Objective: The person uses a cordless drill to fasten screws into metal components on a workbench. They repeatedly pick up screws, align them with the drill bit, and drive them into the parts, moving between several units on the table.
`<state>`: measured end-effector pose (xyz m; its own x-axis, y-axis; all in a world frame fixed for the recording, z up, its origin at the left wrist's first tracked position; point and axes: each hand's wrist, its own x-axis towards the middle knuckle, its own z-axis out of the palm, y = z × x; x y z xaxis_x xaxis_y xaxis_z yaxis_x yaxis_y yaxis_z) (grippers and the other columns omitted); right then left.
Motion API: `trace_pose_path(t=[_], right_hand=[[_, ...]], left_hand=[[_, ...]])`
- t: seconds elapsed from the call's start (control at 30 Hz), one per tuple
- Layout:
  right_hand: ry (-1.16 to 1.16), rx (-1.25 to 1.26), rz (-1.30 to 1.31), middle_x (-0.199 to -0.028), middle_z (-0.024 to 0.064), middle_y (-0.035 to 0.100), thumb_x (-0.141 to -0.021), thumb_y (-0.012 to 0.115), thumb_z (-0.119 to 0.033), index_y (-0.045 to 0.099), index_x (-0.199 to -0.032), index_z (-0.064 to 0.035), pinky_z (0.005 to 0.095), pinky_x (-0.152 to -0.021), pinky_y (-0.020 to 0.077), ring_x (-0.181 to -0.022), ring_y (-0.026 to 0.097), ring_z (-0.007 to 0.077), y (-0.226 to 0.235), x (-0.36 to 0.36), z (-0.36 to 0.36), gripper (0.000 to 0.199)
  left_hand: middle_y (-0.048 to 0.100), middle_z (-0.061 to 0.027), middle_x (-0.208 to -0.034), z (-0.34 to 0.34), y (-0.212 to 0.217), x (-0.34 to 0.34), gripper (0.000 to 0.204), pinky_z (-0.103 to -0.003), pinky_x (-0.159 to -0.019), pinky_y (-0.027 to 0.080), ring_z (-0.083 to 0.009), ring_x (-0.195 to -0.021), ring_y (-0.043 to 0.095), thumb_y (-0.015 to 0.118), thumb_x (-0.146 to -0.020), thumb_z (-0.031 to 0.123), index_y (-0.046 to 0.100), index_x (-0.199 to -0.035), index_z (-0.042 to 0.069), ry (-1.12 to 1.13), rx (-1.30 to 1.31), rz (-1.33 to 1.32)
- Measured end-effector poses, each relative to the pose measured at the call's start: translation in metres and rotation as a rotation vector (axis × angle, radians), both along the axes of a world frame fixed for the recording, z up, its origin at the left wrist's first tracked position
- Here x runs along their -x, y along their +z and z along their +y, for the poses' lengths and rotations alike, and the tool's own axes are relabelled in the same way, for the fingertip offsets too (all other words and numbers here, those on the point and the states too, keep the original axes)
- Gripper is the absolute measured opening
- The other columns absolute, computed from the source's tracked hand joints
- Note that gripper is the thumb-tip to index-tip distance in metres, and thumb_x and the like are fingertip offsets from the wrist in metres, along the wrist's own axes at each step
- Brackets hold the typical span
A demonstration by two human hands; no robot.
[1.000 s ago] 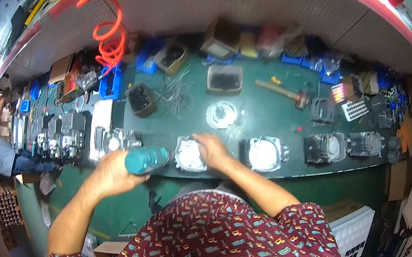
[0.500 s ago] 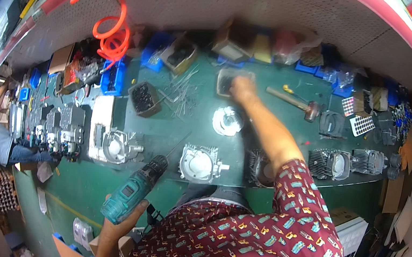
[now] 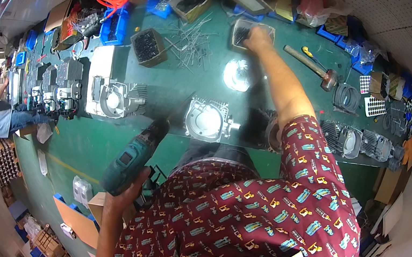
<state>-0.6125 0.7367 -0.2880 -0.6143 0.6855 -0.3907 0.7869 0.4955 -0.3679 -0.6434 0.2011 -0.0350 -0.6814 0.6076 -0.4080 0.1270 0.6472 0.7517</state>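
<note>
Your right hand [image 3: 258,39] is way out at twelve o'clock, fingers curled down into the small box of dark parts [image 3: 244,30] at the far side of the green surface [image 3: 181,78]; whether it pinches anything in there, you cannot tell. Your left hand [image 3: 125,195] hangs low at seven o'clock, off the near edge of the surface, wrapped tight around the grip of the teal cordless drill [image 3: 133,155], its nose tilted up toward one o'clock. Just past the drill's tip sits the silvery metal housing [image 3: 206,120] at the near edge. Beyond it, a shiny round part [image 3: 238,74] lies between the housing and the box. A hammer [image 3: 311,67] rests at two o'clock from that part.
</note>
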Motion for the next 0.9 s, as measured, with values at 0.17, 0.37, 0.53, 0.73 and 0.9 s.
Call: trace_pose_path(t=[0.17,0.37,0.53,0.73,0.9], right_hand=[[0.041,-0.021,-0.052,-0.123,0.0226,0.066,-0.085,0.066,-0.009,0.071,-0.113,-0.0041,0.0428,-0.098,0.0522,-0.117,0.063,0.0365,-0.008,-0.002,0.002,0.029],[-0.112,-0.051,0.040,-0.116,0.0230,0.068,-0.086,0.067,-0.014,0.073,-0.111,-0.0050,0.0444,-0.097,0.0523,-0.112,0.065,0.0381,-0.019,-0.004,0.002,0.027],[-0.088,-0.204,0.266,-0.105,0.0209,0.071,-0.085,0.068,-0.017,0.076,-0.102,-0.0112,0.0440,-0.092,0.0544,-0.100,0.069,0.0373,-0.007,-0.016,0.000,0.019],[-0.389,0.386,0.782,-0.082,0.0129,0.073,-0.084,0.068,-0.008,0.072,-0.090,0.0010,0.0355,-0.067,0.0599,-0.084,0.072,0.0185,0.077,-0.043,-0.057,0.012],[-0.575,0.944,1.079,-0.106,0.0166,0.069,-0.088,0.068,0.001,0.062,-0.113,0.0064,0.0339,-0.080,0.0622,-0.093,0.071,0.0248,0.141,-0.099,-0.175,0.026]], left_hand=[[0.069,-0.0031,-0.083,-0.003,-0.005,0.003,0.022,-0.030,-0.066,0.050,-0.0116,-0.074,0.062,0.080,-0.084,0.013,0.069,-0.101,0.004,-0.057,-0.069,0.050],[0.069,-0.0034,-0.077,-0.013,-0.009,0.002,0.017,-0.030,-0.062,0.051,-0.0118,-0.067,0.062,0.080,-0.083,0.011,0.070,-0.095,0.004,-0.071,-0.146,0.070],[0.068,-0.0041,-0.073,-0.005,0.004,0.006,0.013,-0.031,-0.060,0.050,-0.0128,-0.064,0.061,0.079,-0.084,0.011,0.070,-0.090,0.004,-0.186,-0.113,0.170],[0.065,-0.0025,-0.076,-0.018,-0.010,0.010,0.014,-0.034,-0.064,0.049,-0.0142,-0.069,0.059,0.075,-0.087,0.015,0.068,-0.092,0.005,-0.144,-0.178,0.044],[0.066,-0.0011,-0.094,-0.017,-0.020,0.020,0.024,-0.032,-0.077,0.050,-0.0135,-0.083,0.059,0.076,-0.088,0.016,0.067,-0.107,0.005,-0.208,-0.257,-0.023]])
